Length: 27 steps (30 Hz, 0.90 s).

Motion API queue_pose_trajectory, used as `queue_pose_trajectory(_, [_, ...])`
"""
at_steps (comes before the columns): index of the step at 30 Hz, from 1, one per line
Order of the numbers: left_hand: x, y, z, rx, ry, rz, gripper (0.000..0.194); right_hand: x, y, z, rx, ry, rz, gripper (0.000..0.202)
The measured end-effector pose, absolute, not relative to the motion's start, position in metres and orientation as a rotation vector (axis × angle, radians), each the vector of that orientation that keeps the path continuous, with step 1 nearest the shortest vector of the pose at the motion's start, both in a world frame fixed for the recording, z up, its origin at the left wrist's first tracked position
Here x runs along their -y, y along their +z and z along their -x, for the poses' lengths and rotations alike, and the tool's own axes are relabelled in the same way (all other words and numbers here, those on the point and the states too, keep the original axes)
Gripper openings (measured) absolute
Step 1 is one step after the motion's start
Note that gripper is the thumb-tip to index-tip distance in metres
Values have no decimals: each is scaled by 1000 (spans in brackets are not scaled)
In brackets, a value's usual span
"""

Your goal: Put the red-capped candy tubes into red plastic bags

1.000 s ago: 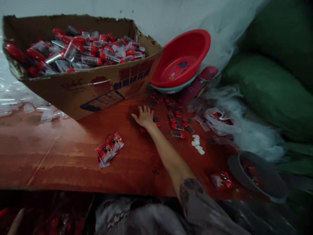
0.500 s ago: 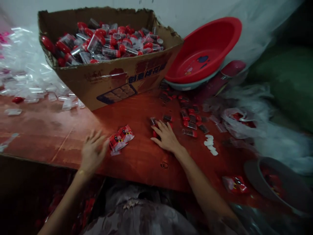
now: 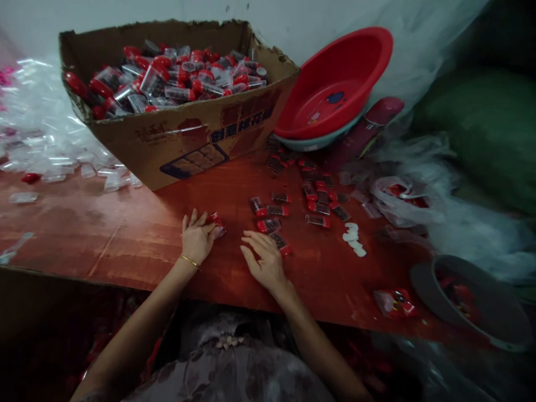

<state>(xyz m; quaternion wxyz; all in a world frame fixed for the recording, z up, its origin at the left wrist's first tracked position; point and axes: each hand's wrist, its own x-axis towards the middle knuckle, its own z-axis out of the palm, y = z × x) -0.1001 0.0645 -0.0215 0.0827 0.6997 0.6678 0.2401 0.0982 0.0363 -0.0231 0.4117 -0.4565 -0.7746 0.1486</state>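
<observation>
My left hand (image 3: pixel 196 237) rests with its fingers spread over some red printed packets (image 3: pixel 218 225), mostly covering them. A gold bangle circles that wrist. My right hand (image 3: pixel 264 258) hovers or lies just right of centre, palm down, its fingers slightly curled and apart, with nothing seen in them. Close beyond its fingertips lie small clear tubes with red caps and dark contents, among them one tube (image 3: pixel 268 225) and another tube (image 3: pixel 280 244) beside the hand. More such tubes (image 3: pixel 318 207) are scattered farther right on the reddish table (image 3: pixel 226 285).
A cardboard box (image 3: pixel 188 145) heaped with red-capped tubes stands at the back. Clear empty tubes (image 3: pixel 54 139) pile up at left. Red basin (image 3: pixel 330 95), white discs (image 3: pixel 354 240), a red packet (image 3: pixel 396 303), a grey bowl (image 3: pixel 444 318) and plastic bags (image 3: pixel 452 206) are at right.
My left hand has moved right onto the red packets. My right hand has drawn back toward me from the tubes, uncovering several of them.
</observation>
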Motion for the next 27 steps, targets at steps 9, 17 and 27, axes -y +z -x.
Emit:
queue_pose_trajectory(9, [-35,7,71,-1813,1125,-1900,41,-51,-23,-51,1421,1006,1224,31])
queue_pose_trajectory(17, [-23,6,42,-1165,1238,-594,40,-36,-23,-67,1428,804,1348,39])
queue_pose_trajectory(27, [-30,6,31,-1175,1234,-394,39,-29,-24,-92,1700,769,1274,27])
